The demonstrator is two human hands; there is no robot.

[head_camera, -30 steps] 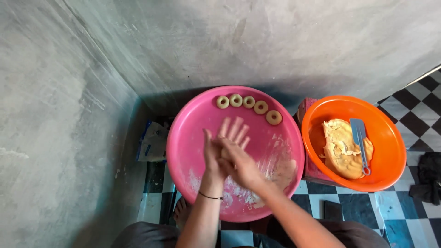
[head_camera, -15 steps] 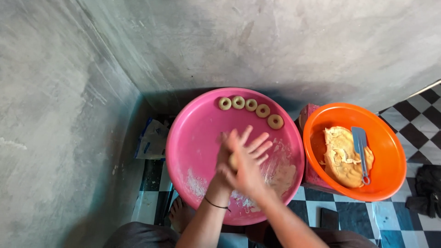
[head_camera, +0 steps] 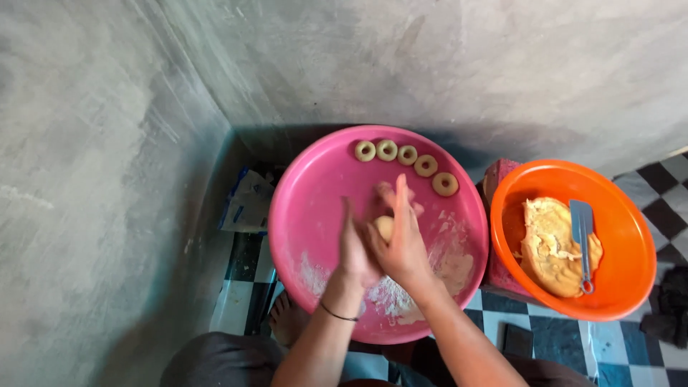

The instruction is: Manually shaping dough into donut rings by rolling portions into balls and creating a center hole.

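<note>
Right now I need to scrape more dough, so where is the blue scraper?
Head view, right side: the scraper lies in the orange bowl, resting on the dough.

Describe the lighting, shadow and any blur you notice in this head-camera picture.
Head view: soft, even daylight with no glare; a dark shadow lies behind the pink basin at the wall's foot; the left hand and right hand look motion-blurred around the dough ball.

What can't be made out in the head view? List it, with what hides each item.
- Dough piece: mostly covered by the left hand and right hand; its shape is unclear.
- Fingertips: motion-blurred.
- Pink tray: near rim hidden by the forearms.
- Scraper in the orange bowl: how deep it sits in the dough is unclear.
</note>
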